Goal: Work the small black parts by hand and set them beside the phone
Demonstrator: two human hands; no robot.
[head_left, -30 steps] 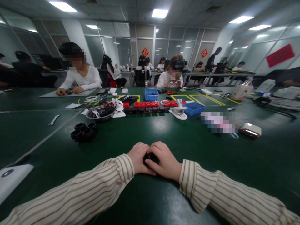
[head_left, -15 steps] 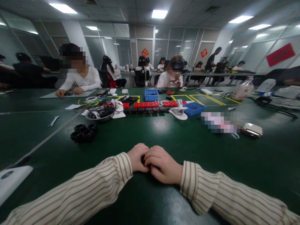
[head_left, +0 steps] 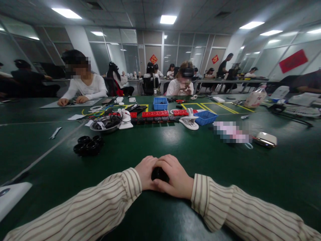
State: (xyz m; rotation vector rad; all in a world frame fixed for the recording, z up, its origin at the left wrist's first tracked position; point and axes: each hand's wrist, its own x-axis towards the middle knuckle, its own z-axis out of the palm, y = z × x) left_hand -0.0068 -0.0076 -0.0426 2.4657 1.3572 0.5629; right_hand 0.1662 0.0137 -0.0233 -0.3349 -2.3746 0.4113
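Head camera looks down on both hands meeting at the near edge of the dark green bench (head_left: pixel 200 157), and between them sits a small round black object (head_left: pixel 158 174). Left hand (head_left: pixel 145 172) curls against its left side; right hand (head_left: pixel 177 179) wraps over the top and right, fingers (head_left: pixel 165 164) draped across. Both grips are closed on it, pinning it to the bench, which looks like bracing for a press or twist. Striped beige sleeves (head_left: pixel 100 204) rest flat, steadying the wrists. Out to the left, well apart, lies a cluster of black rings (head_left: pixel 87 146). Farther back: a metal bowl of cables (head_left: pixel 105 123), a blue plastic basket (head_left: pixel 207 117), a row of red blocks (head_left: pixel 155 113).
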